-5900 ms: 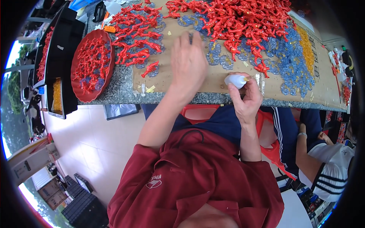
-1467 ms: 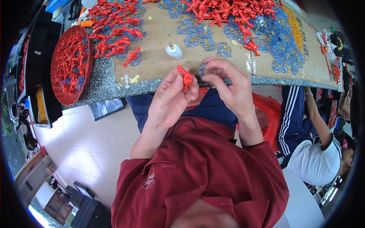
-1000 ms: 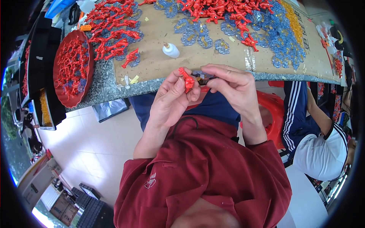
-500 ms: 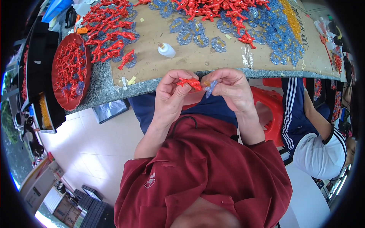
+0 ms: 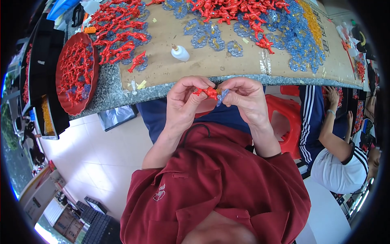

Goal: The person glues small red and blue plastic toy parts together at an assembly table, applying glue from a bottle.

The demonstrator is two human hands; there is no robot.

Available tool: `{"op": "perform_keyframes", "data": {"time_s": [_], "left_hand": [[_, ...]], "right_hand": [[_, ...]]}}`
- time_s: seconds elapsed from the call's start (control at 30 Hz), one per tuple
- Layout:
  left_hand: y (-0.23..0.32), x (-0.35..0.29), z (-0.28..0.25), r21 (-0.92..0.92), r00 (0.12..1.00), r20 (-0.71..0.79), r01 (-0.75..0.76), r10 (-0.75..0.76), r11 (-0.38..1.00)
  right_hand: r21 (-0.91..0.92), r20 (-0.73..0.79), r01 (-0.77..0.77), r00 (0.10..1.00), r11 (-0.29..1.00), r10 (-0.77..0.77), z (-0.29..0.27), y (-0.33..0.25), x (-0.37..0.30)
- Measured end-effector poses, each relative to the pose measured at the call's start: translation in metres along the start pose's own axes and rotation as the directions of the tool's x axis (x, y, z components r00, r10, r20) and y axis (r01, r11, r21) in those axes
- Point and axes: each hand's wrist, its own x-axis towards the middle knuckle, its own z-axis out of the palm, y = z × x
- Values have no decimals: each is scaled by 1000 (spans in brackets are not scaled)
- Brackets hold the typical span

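Note:
My left hand (image 5: 181, 102) pinches a small red plastic figurine (image 5: 210, 93) between thumb and fingers, just off the table's near edge. In my right hand (image 5: 248, 98), thumb and fingertips grip a clear blue plastic base (image 5: 221, 98) with a yellowish part on it. The figurine's end meets the base between the two hands; whether they are joined I cannot tell. Beyond my hands, a small white squeeze bottle (image 5: 180, 53) with a narrow tip stands on the cardboard sheet (image 5: 162, 69). A single blue base (image 5: 235, 48) lies to its right.
Many red figurines (image 5: 122, 35) on blue bases cover the table's left, and more blue bases (image 5: 302, 44) lie at right beside yellow pieces (image 5: 312, 18). A red scalloped dish (image 5: 96, 67) holds more parts. A co-worker (image 5: 339, 162) sits at right near a red stool (image 5: 290, 122).
My hands have drawn together, bringing the blue base up against the red figurine. At right, the co-worker's arms have come further into view.

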Motion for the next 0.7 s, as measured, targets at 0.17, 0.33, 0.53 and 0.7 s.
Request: {"op": "perform_keyframes", "data": {"time_s": [0.17,0.33,0.53,0.7], "left_hand": [[-3,-1,1,6,999,-36,-5,5,1000],[-3,-1,3,-72,999,5,42,-42,997],[-13,5,-9,-222,986,164,63,-26,973],[-15,11,-14,-182,974,214,-32,71,983]], "right_hand": [[-94,-31,97,994,991,-101,7,6,-2],[-321,-23,314,941,893,-339,5,12,-7],[-533,103,438,883,724,-459,15,3,-7],[-636,192,495,844,592,-500,18,-3,-9]]}}
